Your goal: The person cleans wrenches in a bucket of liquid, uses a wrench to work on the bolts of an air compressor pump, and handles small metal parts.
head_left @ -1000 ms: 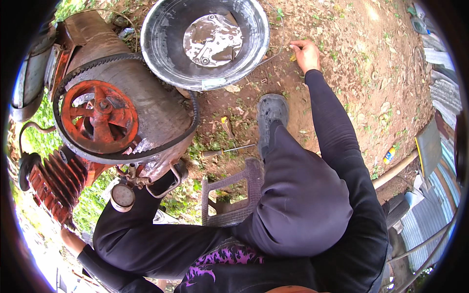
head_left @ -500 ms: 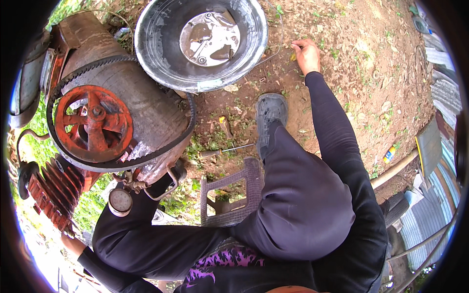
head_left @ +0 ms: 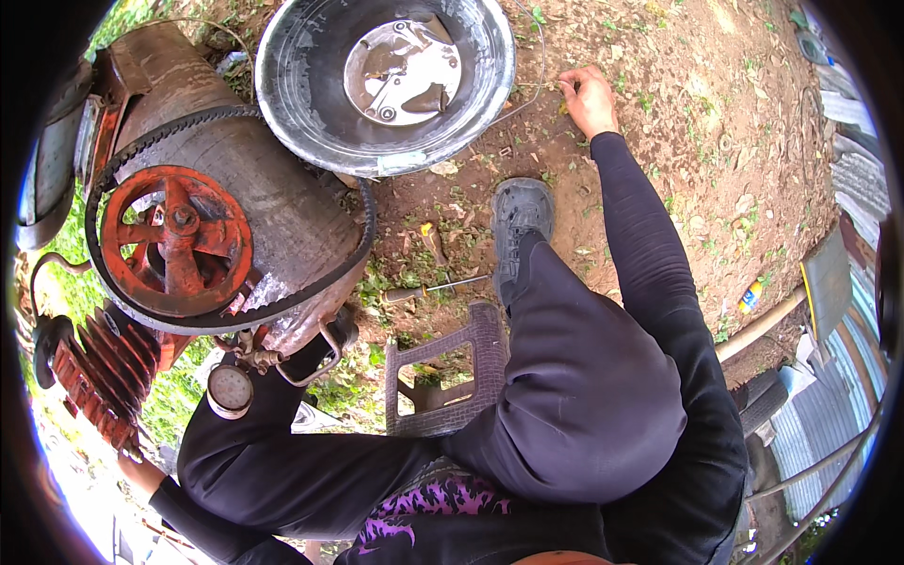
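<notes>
Low over the dirt to the right of the black basin (head_left: 282, 122), my right hand (head_left: 591, 102) is closed, thumb and fingers drawn together. Whatever they may hold is too small to make out; a bit of yellow shows just beneath them. At the lower left, my left hand (head_left: 141, 473) reaches to the underside of the rusty red finned cylinder (head_left: 102, 377) of an air compressor, its fingers mostly hidden. Beside that cylinder is a red pulley wheel (head_left: 221, 235) with a black toothed belt (head_left: 370, 221) looped loosely around it, against the compressor's grey tank (head_left: 292, 202).
Liquid and metal parts (head_left: 414, 80) lie in the basin. A pressure gauge (head_left: 230, 388) sticks out near my left knee. A screwdriver (head_left: 407, 295) and a yellow-handled tool (head_left: 433, 243) lie by my shoe (head_left: 521, 212). A plastic stool (head_left: 490, 363) stands between my legs; a shovel (head_left: 833, 282) lies right.
My right hand has shifted slightly up and left, its fingers still drawn together. The left hand stays at the finned cylinder. The basin and pulley appear slightly shifted left in view.
</notes>
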